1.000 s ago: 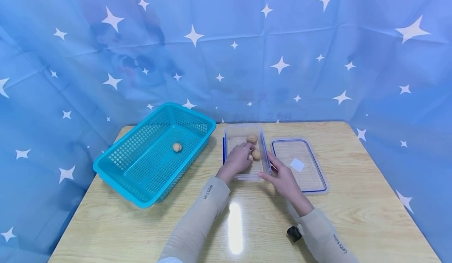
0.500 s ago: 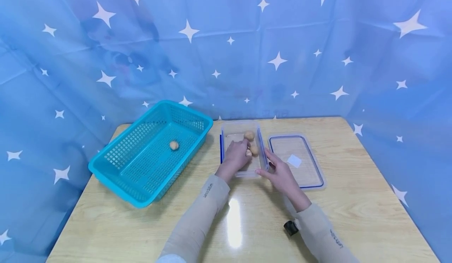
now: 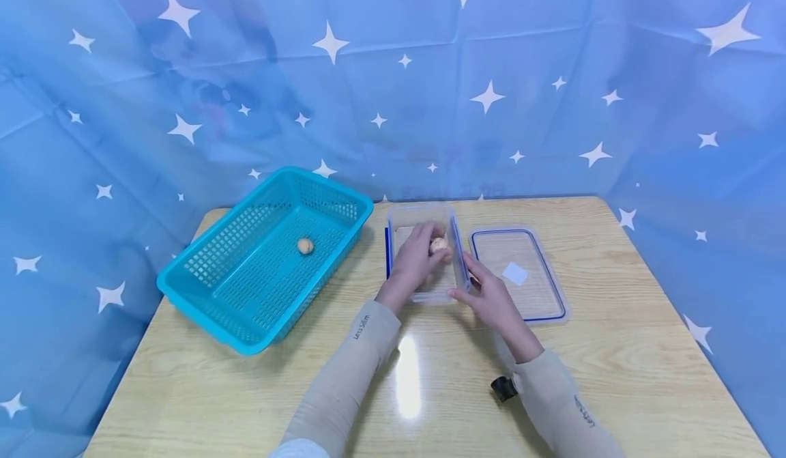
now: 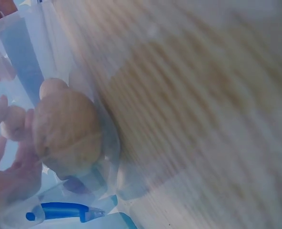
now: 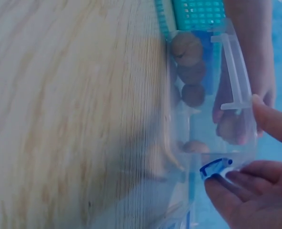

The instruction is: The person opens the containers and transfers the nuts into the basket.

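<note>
If the clear box (image 3: 431, 298) is taken as the dial's centre, a turquoise basket (image 3: 184, 277) lies at nine o'clock on the desk (image 3: 215, 403): perforated, just beside the box. Contents: one lone walnut (image 3: 305, 246), clear of the basket walls.

Next, left hand (image 3: 417, 260): reaching into the box from seven o'clock, fingers and thumb pinching a held walnut (image 3: 439, 245). The nut should prove light, hard-shelled and dry, with ridges that give good purchase; being round, it would roll if nipped off-centre, so best taken across its widest girth.

Clear box: open, walls probably stiff plastic, smooth and likely to slide; rim and corners the sensible hold. Blue latch (image 3: 388, 253) hanging at nine o'clock. Loose walnuts (image 5: 186, 47) inside, seen through the wall from the right wrist; count uncertain for reflections. They and the side walls crowd the left fingers.

Right hand (image 3: 488, 297): at four o'clock, gripping the box's near right corner between thumb and fingers.

Black fitting (image 3: 504, 388): on the right sleeve (image 3: 555, 393), five o'clock.

Lid (image 3: 522, 301): three o'clock, flat, blue seal, white label (image 3: 514, 274); close beside the right fingers, limiting room for the box that way.
</note>
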The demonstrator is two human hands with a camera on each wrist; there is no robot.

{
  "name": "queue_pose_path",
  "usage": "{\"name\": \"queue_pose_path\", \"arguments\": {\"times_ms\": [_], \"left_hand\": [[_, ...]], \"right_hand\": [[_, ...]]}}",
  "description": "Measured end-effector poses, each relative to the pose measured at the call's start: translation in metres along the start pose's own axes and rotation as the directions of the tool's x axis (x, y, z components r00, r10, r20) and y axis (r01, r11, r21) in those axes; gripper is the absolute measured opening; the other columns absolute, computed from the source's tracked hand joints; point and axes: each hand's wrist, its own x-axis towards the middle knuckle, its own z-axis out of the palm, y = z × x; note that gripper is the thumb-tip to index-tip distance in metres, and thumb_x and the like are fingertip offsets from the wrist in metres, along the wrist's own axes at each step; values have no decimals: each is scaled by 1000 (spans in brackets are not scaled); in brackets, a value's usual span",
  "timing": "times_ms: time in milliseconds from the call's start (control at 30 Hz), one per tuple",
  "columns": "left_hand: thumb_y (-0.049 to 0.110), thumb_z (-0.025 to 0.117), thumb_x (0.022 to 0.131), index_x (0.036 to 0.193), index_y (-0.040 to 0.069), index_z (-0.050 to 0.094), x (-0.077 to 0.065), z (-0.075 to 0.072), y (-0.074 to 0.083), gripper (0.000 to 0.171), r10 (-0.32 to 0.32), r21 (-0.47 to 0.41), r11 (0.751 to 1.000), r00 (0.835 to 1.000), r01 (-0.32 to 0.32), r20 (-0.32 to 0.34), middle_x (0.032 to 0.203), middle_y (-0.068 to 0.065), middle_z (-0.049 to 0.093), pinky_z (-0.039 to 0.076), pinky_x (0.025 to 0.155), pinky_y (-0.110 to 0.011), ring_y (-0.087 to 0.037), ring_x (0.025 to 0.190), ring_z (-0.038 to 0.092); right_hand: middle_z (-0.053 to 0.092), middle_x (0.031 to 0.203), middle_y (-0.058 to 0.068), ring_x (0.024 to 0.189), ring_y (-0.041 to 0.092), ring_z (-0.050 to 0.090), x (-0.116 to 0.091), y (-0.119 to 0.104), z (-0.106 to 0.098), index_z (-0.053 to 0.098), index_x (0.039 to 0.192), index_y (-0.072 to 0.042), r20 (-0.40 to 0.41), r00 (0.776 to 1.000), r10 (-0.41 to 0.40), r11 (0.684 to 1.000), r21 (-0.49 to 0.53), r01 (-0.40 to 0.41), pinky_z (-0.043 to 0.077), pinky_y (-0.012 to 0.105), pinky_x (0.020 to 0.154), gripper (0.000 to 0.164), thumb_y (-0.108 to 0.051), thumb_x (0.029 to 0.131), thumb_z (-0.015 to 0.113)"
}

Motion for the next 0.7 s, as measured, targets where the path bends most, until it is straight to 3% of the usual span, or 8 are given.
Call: {"name": "queue_pose_path", "arguments": {"times_ms": [167,267,567,700], "left_hand": [[25,70,93,124,16,57,2,0,-3,35,30,-52,998,999,-32,-39,125,-3,58,57,91,-33,-22,107,64],[23,72,91,124,16,58,4,0,-4,36,26,-79,996,998,-30,-49,127,-3,60,55,98,-32,-21,116,63],[3,69,92,131,7,58,5,2,-6,40,23,-238,971,1000,-27,-20,134,-10,59,56,95,-21,-25,126,59],[-2,62,94,132,6,59,4,0,-8,40,30,-259,965,999,-35,-21,136,-11,59,56,94,-20,-26,127,59]], "right_hand": [[19,162,27,146,46,29,1,1,-1,22,155,6,-3,1000,-10,1000,8,10,36,51,115,79,-10,94,69],[20,162,27,146,46,29,3,1,-1,22,155,5,-3,1000,-13,1000,1,13,37,50,115,79,-10,93,69],[18,162,28,146,47,30,3,2,-1,23,155,5,-2,1000,-13,1000,8,13,38,49,114,81,-12,92,71],[18,162,28,146,47,29,2,3,0,23,155,5,0,1000,-16,1000,18,16,37,50,114,80,-11,93,70]]}}
